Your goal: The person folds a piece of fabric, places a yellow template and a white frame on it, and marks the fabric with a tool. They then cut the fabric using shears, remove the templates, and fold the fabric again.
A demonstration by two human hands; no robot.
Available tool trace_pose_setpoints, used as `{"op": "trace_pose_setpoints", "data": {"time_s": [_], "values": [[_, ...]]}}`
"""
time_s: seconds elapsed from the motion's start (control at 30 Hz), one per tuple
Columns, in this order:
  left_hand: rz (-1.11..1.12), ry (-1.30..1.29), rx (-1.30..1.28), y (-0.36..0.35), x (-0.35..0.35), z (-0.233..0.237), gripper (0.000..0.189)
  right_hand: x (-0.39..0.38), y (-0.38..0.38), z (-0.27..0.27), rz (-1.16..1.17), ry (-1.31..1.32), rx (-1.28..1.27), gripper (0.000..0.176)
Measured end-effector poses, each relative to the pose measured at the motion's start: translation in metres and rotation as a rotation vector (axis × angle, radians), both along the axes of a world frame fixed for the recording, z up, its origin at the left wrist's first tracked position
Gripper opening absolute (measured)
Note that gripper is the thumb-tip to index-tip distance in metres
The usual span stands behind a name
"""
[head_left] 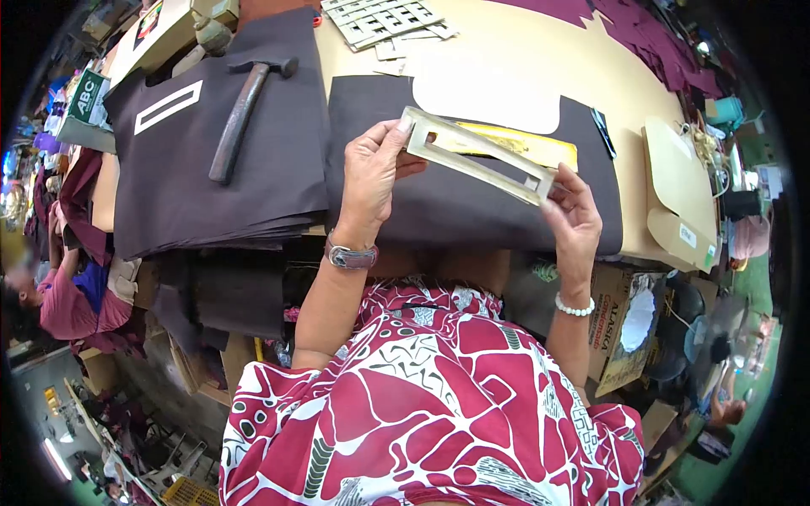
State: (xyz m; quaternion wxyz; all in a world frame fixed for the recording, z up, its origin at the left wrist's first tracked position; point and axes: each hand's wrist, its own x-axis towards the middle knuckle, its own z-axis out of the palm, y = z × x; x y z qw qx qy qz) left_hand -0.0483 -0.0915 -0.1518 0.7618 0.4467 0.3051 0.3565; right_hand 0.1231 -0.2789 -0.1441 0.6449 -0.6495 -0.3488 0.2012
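Note:
Both hands hold up a pale rectangular frame (pixel 481 160) with a long slot through it; its edge looks layered, like a small stack of cut board. My left hand (pixel 373 164) pinches its left end between thumb and fingers. At the right end, my right hand (pixel 574 207) grips the corner, thumb underneath. Behind the frame lies a yellow strip (pixel 540 150) on a dark sheet (pixel 363 101). A white rounded panel (pixel 489 93) rests across the sheet's upper part.
On the left, a hammer (pixel 240 122) and a white slotted frame (pixel 169 107) lie on stacked dark sheets (pixel 287 185). Slotted cards (pixel 380 21) are at the back. Scissors (pixel 604 133) lie right, near a cardboard template (pixel 675 185). Another person (pixel 76 299) sits far left.

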Motion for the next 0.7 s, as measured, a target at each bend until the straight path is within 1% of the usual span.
{"op": "trace_pose_setpoints", "data": {"time_s": [0.07, 0.1, 0.23, 0.3, 0.37, 0.47, 0.5, 0.53, 0.57, 0.7], "values": [[0.009, 0.01, 0.013, -0.007, 0.002, -0.002, 0.025, 0.001, -0.001, -0.006, -0.092, 0.272, 0.045, 0.04], [0.011, 0.011, 0.019, -0.01, 0.005, -0.001, 0.025, -0.001, 0.0, -0.008, -0.117, 0.245, 0.047, 0.035], [0.045, 0.064, 0.074, -0.016, 0.009, -0.001, 0.025, 0.0, -0.006, -0.016, -0.136, 0.321, 0.034, 0.034], [0.137, 0.039, 0.066, -0.004, 0.005, 0.001, 0.024, 0.008, -0.012, -0.015, -0.239, 0.322, 0.03, 0.035], [0.25, 0.051, 0.06, 0.016, -0.005, 0.01, 0.021, 0.021, -0.027, -0.009, -0.338, 0.337, 0.018, 0.035], [0.27, 0.093, 0.112, 0.053, -0.018, 0.02, 0.021, 0.049, -0.059, -0.014, -0.428, 0.343, 0.07, 0.035], [0.28, 0.117, 0.128, 0.066, -0.012, 0.024, 0.024, 0.054, -0.066, -0.014, -0.434, 0.365, 0.109, 0.031], [0.273, 0.063, 0.146, 0.082, -0.005, 0.023, 0.018, 0.057, -0.073, -0.013, -0.44, 0.387, 0.149, 0.028], [0.315, 0.062, 0.145, 0.098, 0.008, 0.025, 0.017, 0.061, -0.079, -0.016, -0.425, 0.397, 0.171, 0.025], [0.45, 0.14, 0.201, 0.165, 0.062, 0.019, 0.028, 0.062, -0.096, -0.032, -0.357, 0.422, 0.22, 0.013]]}}
